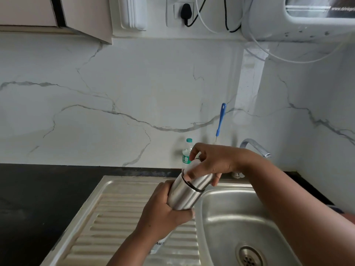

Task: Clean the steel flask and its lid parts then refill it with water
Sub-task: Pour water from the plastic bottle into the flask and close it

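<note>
Steel flask (184, 194) tilted over the sink (226, 208) rim, left hand (163, 210) wrapped round its body, right hand (209, 162) gripping the lid (196, 175) (steel too).

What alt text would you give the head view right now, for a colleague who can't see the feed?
Two hands hold a tilted steel flask above the edge of a steel sink: the left hand grips its body while the right hand grips the lid on top. Behind stand a small plastic bottle, a blue brush and the tap, against a marbled wall.
</note>
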A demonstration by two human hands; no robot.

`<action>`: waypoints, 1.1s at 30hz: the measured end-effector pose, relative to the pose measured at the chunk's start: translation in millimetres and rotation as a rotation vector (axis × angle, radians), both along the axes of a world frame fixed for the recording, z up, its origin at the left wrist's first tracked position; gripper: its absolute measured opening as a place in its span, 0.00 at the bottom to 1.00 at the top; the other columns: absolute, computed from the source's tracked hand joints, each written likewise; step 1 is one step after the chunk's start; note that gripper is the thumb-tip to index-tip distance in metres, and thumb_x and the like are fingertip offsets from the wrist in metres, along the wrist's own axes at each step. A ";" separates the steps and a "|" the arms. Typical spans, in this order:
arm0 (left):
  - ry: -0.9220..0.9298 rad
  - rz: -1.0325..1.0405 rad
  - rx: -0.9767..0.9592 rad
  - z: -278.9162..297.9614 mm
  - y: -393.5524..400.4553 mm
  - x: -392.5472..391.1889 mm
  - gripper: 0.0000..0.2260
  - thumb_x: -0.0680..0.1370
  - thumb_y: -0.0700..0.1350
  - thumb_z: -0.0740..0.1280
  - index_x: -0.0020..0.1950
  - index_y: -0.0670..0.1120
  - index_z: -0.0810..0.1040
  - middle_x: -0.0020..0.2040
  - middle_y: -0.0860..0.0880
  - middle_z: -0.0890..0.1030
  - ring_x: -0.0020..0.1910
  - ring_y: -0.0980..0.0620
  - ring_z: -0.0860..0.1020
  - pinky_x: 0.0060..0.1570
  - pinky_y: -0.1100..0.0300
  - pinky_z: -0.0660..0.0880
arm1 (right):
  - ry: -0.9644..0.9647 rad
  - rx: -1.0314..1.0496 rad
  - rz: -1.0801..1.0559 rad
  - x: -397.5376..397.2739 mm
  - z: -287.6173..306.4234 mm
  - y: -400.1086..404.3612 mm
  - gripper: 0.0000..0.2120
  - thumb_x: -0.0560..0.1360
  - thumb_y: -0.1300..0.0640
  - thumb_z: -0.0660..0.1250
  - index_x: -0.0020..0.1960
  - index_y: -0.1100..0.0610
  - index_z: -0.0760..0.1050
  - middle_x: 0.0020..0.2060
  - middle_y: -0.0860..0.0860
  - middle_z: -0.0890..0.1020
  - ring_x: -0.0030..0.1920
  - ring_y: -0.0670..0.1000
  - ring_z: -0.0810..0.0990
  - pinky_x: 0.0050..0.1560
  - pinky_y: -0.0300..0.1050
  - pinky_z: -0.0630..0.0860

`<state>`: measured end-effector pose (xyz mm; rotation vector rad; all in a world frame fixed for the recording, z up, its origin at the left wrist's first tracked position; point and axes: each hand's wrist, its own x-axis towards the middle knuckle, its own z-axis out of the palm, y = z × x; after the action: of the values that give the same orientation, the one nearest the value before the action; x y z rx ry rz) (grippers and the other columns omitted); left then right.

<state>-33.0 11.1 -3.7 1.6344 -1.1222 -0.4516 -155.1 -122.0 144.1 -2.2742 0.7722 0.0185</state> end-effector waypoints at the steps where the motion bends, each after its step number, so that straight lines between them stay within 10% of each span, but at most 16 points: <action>1: 0.007 -0.007 0.008 0.1 -0.7 0.7 0.28 0.58 0.55 0.79 0.54 0.67 0.72 0.49 0.59 0.80 0.47 0.59 0.80 0.46 0.48 0.81 | -0.010 0.001 0.038 -1.5 0.3 -3.9 0.27 0.65 0.50 0.79 0.58 0.54 0.72 0.52 0.55 0.79 0.47 0.56 0.83 0.43 0.50 0.83; 12: 0.109 -0.056 0.039 8.4 4.3 15.9 0.24 0.57 0.52 0.78 0.50 0.60 0.77 0.43 0.56 0.83 0.40 0.57 0.82 0.40 0.55 0.82 | -0.066 -0.118 0.212 15.0 9.4 -1.9 0.23 0.61 0.58 0.81 0.52 0.44 0.78 0.49 0.47 0.82 0.49 0.51 0.82 0.54 0.50 0.81; 19: -0.026 -0.030 0.036 6.3 9.1 29.3 0.25 0.58 0.55 0.78 0.51 0.66 0.73 0.47 0.60 0.80 0.44 0.61 0.80 0.45 0.53 0.80 | -0.003 -0.088 0.043 26.3 9.4 11.7 0.19 0.65 0.44 0.78 0.50 0.52 0.78 0.44 0.52 0.82 0.40 0.53 0.84 0.43 0.47 0.83; 27: -0.152 0.005 0.010 2.1 16.8 36.0 0.25 0.60 0.56 0.77 0.51 0.68 0.70 0.50 0.67 0.73 0.47 0.65 0.76 0.44 0.61 0.76 | 0.209 -0.083 -0.294 51.2 -1.6 32.2 0.39 0.71 0.24 0.52 0.45 0.62 0.71 0.35 0.62 0.81 0.27 0.60 0.81 0.34 0.45 0.82; 31: -0.133 -0.006 0.021 0.7 16.3 41.1 0.25 0.60 0.56 0.77 0.51 0.68 0.70 0.50 0.65 0.74 0.47 0.66 0.76 0.45 0.59 0.77 | 0.233 0.065 -0.256 46.9 2.0 28.8 0.51 0.60 0.17 0.47 0.62 0.59 0.70 0.54 0.63 0.79 0.38 0.60 0.84 0.38 0.49 0.83; 33: -0.114 -0.004 0.019 -1.2 16.3 42.5 0.25 0.59 0.56 0.77 0.51 0.68 0.70 0.49 0.63 0.75 0.46 0.65 0.76 0.46 0.57 0.77 | 0.188 0.058 -0.116 37.9 7.9 22.2 0.42 0.65 0.24 0.58 0.70 0.51 0.66 0.64 0.55 0.73 0.50 0.57 0.82 0.45 0.51 0.83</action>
<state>9.5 27.4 -4.8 1.6924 -1.2089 -0.3757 -117.2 -99.8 152.0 -2.1902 0.9875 0.2004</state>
